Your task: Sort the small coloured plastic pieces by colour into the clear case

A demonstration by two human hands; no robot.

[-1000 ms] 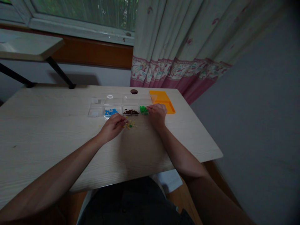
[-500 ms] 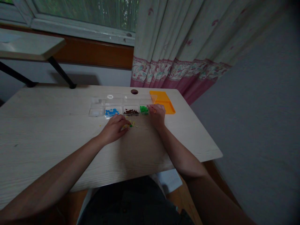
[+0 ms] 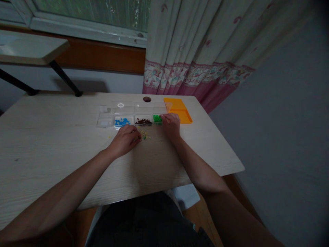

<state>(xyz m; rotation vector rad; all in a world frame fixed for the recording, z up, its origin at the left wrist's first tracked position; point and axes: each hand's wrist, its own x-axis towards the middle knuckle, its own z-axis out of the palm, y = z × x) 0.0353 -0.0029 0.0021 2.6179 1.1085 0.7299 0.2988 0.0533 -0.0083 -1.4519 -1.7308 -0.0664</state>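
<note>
A clear plastic compartment box (image 3: 105,122) lies on the table with its lid folded back. Its compartments hold small blue pieces (image 3: 122,122), dark brown pieces (image 3: 143,121) and green pieces (image 3: 157,118). My left hand (image 3: 125,140) rests on the table in front of the box, fingers curled together beside a loose heap of tiny yellow pieces (image 3: 145,134); a green bit shows among them. At the box's right end, my right hand (image 3: 171,125) has its fingers pinched by the green compartment. Whatever either hand's fingertips hold is too small to make out.
An orange tray (image 3: 183,116) lies beyond my right hand, partly under the clear lid. The table (image 3: 64,144) has a round cable hole (image 3: 147,99) near its back edge. A raised shelf (image 3: 33,48) stands at the left; a curtain (image 3: 190,68) hangs behind.
My left fingers have drawn back slightly left and closed up, leaving the green bit among the yellow pieces. My right hand stays by the green compartment.
</note>
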